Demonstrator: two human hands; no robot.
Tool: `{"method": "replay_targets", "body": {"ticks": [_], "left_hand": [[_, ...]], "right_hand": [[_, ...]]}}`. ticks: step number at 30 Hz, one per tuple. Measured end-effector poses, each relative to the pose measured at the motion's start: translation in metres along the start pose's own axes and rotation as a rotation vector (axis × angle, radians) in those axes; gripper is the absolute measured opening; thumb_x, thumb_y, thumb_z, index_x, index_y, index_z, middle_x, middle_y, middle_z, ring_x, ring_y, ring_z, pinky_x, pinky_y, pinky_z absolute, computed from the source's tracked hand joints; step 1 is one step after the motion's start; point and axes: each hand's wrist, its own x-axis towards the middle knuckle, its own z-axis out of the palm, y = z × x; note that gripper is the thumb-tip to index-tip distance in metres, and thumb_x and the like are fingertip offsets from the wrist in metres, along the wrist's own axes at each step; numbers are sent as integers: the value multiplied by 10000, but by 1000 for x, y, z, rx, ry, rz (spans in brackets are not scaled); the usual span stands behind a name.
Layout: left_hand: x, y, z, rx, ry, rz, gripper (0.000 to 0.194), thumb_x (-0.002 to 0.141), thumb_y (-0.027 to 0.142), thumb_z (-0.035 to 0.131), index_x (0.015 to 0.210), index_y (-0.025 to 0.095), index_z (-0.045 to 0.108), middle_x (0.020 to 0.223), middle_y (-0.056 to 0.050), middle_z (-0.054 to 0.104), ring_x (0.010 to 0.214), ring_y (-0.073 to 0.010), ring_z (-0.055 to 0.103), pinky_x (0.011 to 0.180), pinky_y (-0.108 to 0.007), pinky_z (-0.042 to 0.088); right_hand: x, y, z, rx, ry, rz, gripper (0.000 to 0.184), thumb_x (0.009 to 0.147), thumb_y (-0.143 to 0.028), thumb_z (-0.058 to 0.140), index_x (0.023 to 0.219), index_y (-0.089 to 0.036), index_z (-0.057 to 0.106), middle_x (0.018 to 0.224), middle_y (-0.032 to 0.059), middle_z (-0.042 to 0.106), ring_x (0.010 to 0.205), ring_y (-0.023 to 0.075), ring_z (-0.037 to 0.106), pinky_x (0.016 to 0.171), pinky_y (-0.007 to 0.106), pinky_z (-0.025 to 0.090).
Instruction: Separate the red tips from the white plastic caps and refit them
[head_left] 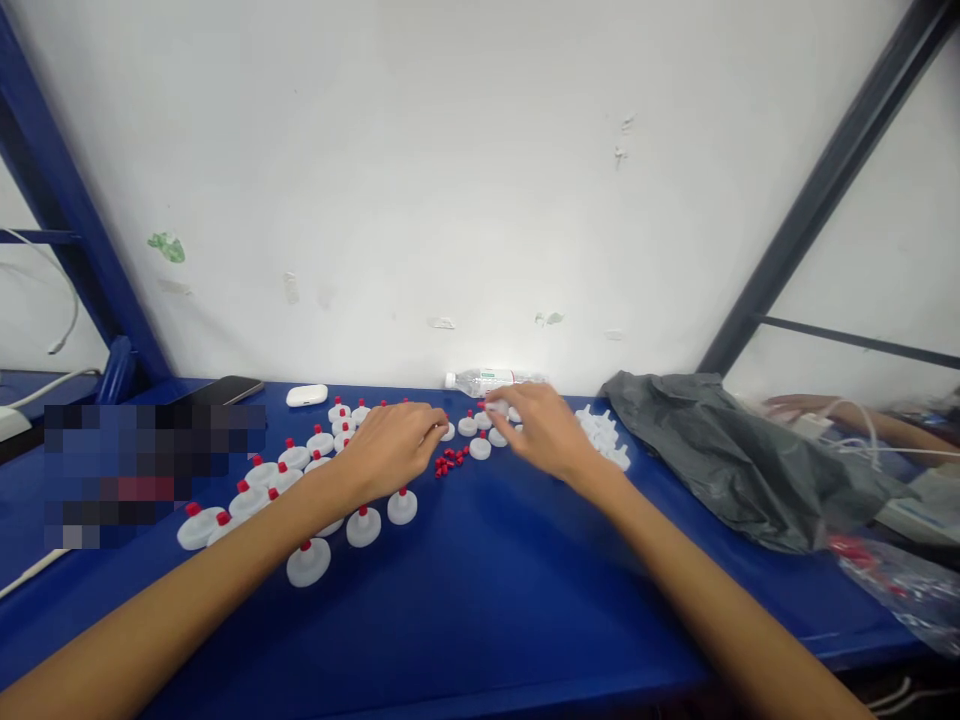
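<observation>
My left hand point(401, 445) is over the middle of the blue table with its fingers pinched together. A white piece shows at its fingertips, but whether it is gripped or lies behind them I cannot tell. My right hand point(551, 430) has its thumb and fingers closed on a white nozzle lid point(496, 407), tilted sideways with its red tip pointing left. Between the hands lies a small pile of loose red caps point(450, 461). Round white lids with red caps on their nozzles, such as a front lid point(308, 563), stand in rows around my left hand. A few more capped lids point(480, 447) stand near my right fingers.
White nozzle lids without red caps point(602, 435) are heaped right of my right hand. Behind are a clear plastic bottle point(487, 381), a white earphone case point(307, 396) and a phone point(234, 389). A grey plastic bag point(742, 470) covers the right side; another person's arm point(877, 420) shows beyond.
</observation>
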Motion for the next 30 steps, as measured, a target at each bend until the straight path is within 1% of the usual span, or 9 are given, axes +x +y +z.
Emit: {"method": "replay_targets", "body": {"ticks": [3,8,10,13,15,19,25,28,30], "left_hand": [[0,-5,4,12,-36,54,266,976,255,453,941,219,714,927,-67,721,944,-269,614,651,-329,401],[1,-15,8,-36,-105,160,250,973,244,514,930,204,756,917,-76,732,931,-252,618,906,-419,451],[2,-17,8,-44,-115,183,225,959,228,548,905,211,766,927,-73,736,925,-245,626,941,-430,443],[2,-18,9,-62,-121,201,184,930,223,601,873,228,776,918,-72,743,920,-249,634,880,-403,467],[2,-19,10,-70,-124,201,159,913,221,629,864,238,779,910,-71,747,920,-259,635,813,-382,476],[3,-22,14,-91,-128,210,161,900,190,635,849,246,777,893,-63,749,897,-261,631,756,-366,462],[0,-18,12,-70,-127,177,167,920,222,588,815,221,719,816,-55,716,865,-251,619,723,-343,432],[-2,-12,8,-25,-90,168,154,938,241,521,832,207,628,821,-57,684,808,-242,597,692,-342,407],[-2,-9,6,-2,-64,171,147,942,235,473,830,207,566,796,-49,654,758,-231,572,671,-342,388]], "right_hand": [[-1,32,-8,-118,-10,231,191,986,-307,533,1111,-216,645,883,54,727,877,245,655,811,342,451],[-7,74,-5,-192,-13,386,179,948,-293,569,1008,-187,700,1129,131,681,1109,295,586,878,362,441],[-9,84,-2,-211,-53,437,207,949,-312,571,1003,-180,722,1070,132,697,1038,284,616,843,358,448],[-11,90,4,-209,-155,473,233,949,-343,584,992,-178,743,903,91,739,856,236,663,747,319,447],[-11,91,7,-195,-227,470,231,945,-358,600,975,-188,754,874,67,759,822,216,678,720,293,438],[-10,90,5,-203,-301,474,294,988,-403,532,1041,-212,750,953,64,779,910,222,697,751,280,436],[-12,100,-10,-354,-270,597,415,1058,-292,305,1211,-156,665,1163,169,726,1112,294,650,898,369,421],[-18,107,-8,-384,-344,640,406,1065,-298,318,1178,-150,679,1139,179,717,1118,318,646,925,436,450],[-21,110,-3,-383,-418,657,325,1051,-345,435,1187,-158,664,1163,145,694,1085,291,654,916,459,501]]}}
